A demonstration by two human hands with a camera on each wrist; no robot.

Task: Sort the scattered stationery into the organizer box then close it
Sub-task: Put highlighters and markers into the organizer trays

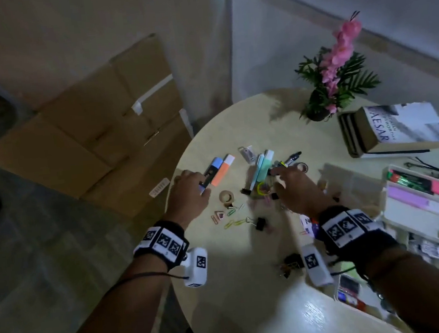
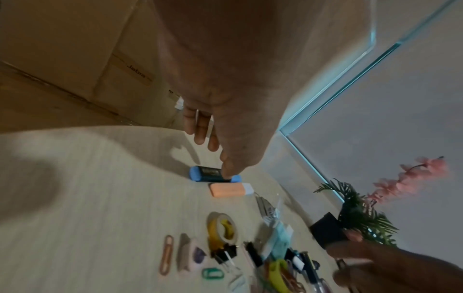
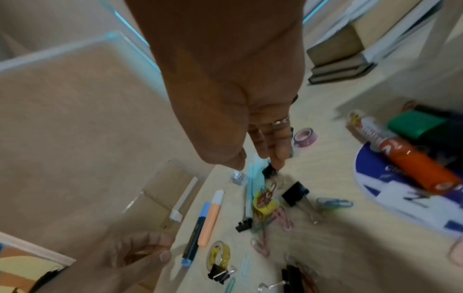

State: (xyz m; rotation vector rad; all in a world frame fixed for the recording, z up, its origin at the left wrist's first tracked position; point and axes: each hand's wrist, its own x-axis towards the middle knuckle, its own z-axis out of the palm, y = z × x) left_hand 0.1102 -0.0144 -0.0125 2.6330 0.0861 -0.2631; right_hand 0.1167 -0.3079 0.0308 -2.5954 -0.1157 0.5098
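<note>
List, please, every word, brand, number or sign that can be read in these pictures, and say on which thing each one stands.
"AESAR": spine of the top book; the first letter is cut off.
"WORTHY": smaller line on the same spine; the word before it is blurred.
"Jabra": tape on the cardboard box.
White label on a cardboard box: too small to read.
Orange tube: print blurred.
Square black-and-white coded markers, no words: wristbands.

Round table (image 1: 224, 286): scattered clips, highlighters (image 1: 220, 170), books, probably organizer (image 1: 429, 216).
</note>
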